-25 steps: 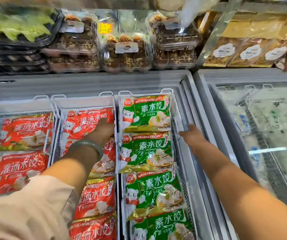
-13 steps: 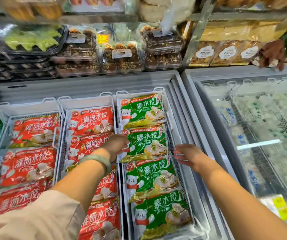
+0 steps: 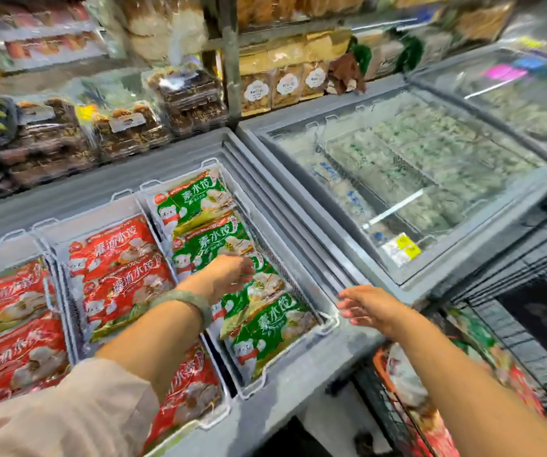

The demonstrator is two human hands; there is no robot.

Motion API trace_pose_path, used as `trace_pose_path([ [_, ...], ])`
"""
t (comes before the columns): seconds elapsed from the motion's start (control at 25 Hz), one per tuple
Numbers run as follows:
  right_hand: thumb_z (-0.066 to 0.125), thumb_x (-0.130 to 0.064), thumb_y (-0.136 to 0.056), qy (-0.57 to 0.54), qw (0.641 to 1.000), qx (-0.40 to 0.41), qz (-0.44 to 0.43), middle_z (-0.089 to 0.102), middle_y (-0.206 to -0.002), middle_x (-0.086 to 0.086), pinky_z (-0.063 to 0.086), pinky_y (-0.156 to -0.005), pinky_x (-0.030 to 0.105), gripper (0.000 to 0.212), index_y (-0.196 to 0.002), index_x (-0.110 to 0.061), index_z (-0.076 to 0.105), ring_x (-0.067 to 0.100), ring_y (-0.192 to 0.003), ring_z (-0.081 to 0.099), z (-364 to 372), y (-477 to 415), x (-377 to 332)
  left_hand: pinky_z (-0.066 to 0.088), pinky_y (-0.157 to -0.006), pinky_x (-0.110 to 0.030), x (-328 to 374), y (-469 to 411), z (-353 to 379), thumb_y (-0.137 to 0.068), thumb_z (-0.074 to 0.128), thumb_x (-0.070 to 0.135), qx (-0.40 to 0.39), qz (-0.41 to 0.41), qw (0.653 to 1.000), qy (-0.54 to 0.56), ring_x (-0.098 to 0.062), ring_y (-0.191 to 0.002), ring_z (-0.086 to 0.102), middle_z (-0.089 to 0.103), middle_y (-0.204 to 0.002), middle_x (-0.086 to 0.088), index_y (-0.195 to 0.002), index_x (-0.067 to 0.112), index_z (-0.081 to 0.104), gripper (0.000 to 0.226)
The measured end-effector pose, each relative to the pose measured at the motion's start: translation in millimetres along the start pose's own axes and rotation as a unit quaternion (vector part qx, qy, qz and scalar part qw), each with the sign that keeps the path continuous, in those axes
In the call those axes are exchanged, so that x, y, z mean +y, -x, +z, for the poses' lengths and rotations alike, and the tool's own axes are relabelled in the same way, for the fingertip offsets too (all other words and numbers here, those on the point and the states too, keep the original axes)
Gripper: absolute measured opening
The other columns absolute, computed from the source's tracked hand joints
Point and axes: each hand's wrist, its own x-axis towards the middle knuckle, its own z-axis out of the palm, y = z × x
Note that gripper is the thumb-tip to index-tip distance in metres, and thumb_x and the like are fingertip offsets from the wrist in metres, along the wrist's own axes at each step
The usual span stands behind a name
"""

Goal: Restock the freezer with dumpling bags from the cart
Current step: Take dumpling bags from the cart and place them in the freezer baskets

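While the left hand (image 3: 229,275) lies loose-fingered over the green dumpling bags (image 3: 267,328) stacked in the right-hand basket of the freezer (image 3: 298,371), gripping nothing, the right hand (image 3: 369,306) hangs with fingers spread above the rim. Red dumpling bags (image 3: 117,258) fill neighbouring baskets; more bags sit in the cart (image 3: 381,400) below.

The person is wearing a smooth, pale green mottled bangle (image 3: 186,300) on the wrist just behind the left hand (image 3: 229,275). Further up that arm, a loose beige sleeve (image 3: 67,410) is bunching in soft folds. Behind the right hand (image 3: 369,306), the forearm is showing bare.
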Motion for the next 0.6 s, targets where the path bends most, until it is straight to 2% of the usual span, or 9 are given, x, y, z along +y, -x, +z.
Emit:
trace_pose_path([
  [0.12, 0.048, -0.016, -0.096, -0.058, 0.996, 0.061, 0.017, 0.057, -0.072, 0.005, 0.038, -0.05, 0.019, 0.008, -0.091, -0.014, 0.054, 0.014, -0.055, 0.05, -52, 38, 48, 0.036, -0.055, -0.019, 8, 10, 66, -0.098, 0.04, 0.013, -0.061, 0.005, 0.997, -0.042, -0.007, -0.052, 0.053, 0.055, -0.07, 0.001, -0.083, 0.015, 0.053, 0.019],
  [0.24, 0.05, -0.014, -0.094, -0.093, 0.988, 0.116, 0.038, 0.055, -0.069, 0.005, 0.036, -0.046, 0.019, 0.007, -0.089, -0.011, 0.054, 0.014, -0.053, 0.046, -104, 62, 96, 0.032, -0.058, -0.02, 12, 17, 133, -0.1, 0.036, 0.017, -0.13, -0.003, 0.989, -0.067, -0.011, -0.061, 0.049, 0.059, -0.06, 0.001, -0.08, 0.015, 0.051, 0.026],
  [0.36, 0.053, -0.017, -0.092, -0.138, 0.975, 0.166, 0.055, 0.056, -0.071, 0.005, 0.037, -0.046, 0.02, 0.01, -0.096, -0.008, 0.057, 0.014, -0.053, 0.048, -158, 80, 149, 0.032, -0.057, -0.02, 13, 17, 209, -0.099, 0.037, 0.02, -0.161, 0.001, 0.976, -0.146, -0.007, -0.057, 0.053, 0.061, -0.045, 0.009, -0.08, 0.019, 0.053, 0.025],
  [0.48, 0.053, -0.016, -0.093, -0.177, 0.961, 0.197, 0.082, 0.057, -0.07, 0.006, 0.039, -0.049, 0.024, 0.013, -0.088, -0.006, 0.059, 0.015, -0.054, 0.048, -206, 87, 192, 0.036, -0.056, -0.018, 12, 20, 287, -0.098, 0.038, 0.019, -0.205, -0.005, 0.961, -0.187, -0.007, -0.06, 0.052, 0.061, -0.062, 0.007, -0.08, 0.02, 0.053, 0.024],
  [0.6, 0.05, -0.015, -0.095, -0.215, 0.949, 0.208, 0.097, 0.055, -0.065, 0.004, 0.033, -0.047, 0.022, 0.015, -0.085, -0.007, 0.058, 0.013, -0.05, 0.045, -248, 83, 223, 0.035, -0.053, -0.019, 2, 14, 355, -0.098, 0.039, 0.017, -0.232, -0.037, 0.953, -0.193, -0.01, -0.062, 0.047, 0.061, -0.064, 0.004, -0.081, 0.017, 0.052, 0.022],
])
